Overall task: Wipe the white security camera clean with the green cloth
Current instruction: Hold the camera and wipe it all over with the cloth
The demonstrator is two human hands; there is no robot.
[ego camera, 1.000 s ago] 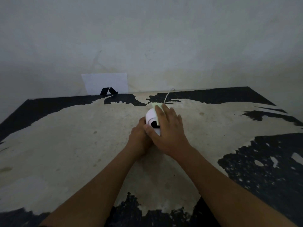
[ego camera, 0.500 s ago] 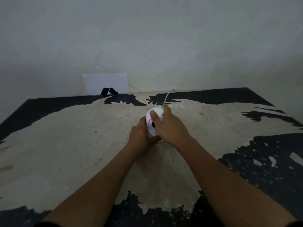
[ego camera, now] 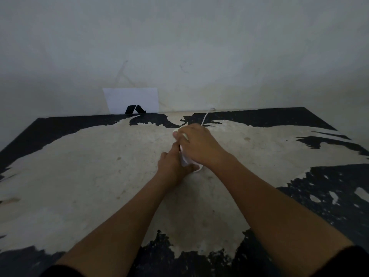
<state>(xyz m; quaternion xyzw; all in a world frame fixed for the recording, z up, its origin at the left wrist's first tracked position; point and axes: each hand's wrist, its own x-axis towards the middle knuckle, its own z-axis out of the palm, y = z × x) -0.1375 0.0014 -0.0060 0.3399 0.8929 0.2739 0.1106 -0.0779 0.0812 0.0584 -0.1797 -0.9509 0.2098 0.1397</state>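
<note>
The right hand (ego camera: 201,145) is curling down over the top of the white security camera (ego camera: 184,159), its fingers pressed around the rounded body so that most of it is hidden. A thin pale sliver is showing between the fingers near the top, which may be the green cloth (ego camera: 185,136), though in this dim light its colour is hard to make out. The left hand (ego camera: 172,163) is closing on the lower part of the camera from the near-left side, fingers wrapped against it and thumb pointing up toward the right hand; the two hands are touching. The camera is sitting on the table (ego camera: 99,176), slightly beyond its middle, with only a strip of white body and the edge of its base peeking out below the right wrist. A white cable (ego camera: 205,116) is running from behind the right hand toward the wall. The tabletop is looking worn, black paint peeled to a pale surface. A white card (ego camera: 130,98) is leaning against the wall at the table's far edge, a black mark at its bottom.
</note>
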